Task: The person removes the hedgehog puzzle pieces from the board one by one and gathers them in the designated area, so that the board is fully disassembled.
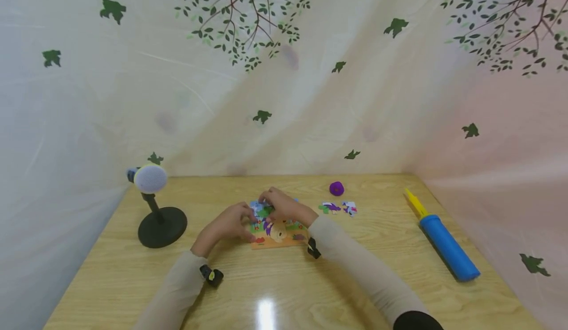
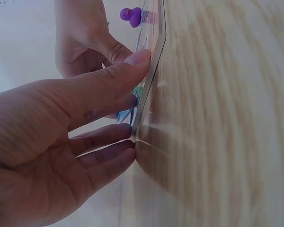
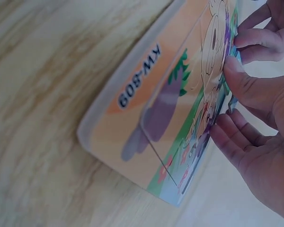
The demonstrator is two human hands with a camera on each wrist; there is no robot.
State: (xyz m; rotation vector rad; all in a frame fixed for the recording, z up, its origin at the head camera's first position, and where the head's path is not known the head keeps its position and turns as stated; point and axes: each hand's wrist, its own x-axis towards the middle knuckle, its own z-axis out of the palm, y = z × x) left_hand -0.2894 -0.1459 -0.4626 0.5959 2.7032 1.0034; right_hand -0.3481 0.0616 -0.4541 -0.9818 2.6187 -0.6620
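Observation:
A cartoon jigsaw puzzle board with an orange lower edge lies on the table between both hands. My left hand holds its left side; in the left wrist view the thumb rests on the face and fingertips touch the edge. Over the board's upper part, my right hand pinches a puzzle piece between thumb and fingers, mostly hidden by them. A green patch shows beside those fingertips. Right of the board lie two loose puzzle pieces, one green and purple, the other blue and white.
A small purple object sits behind the loose pieces. At the left stands a black round-based stand with a pale round head. A blue hand pump with a yellow nozzle lies at the right. A leaf-printed curtain hangs behind the table.

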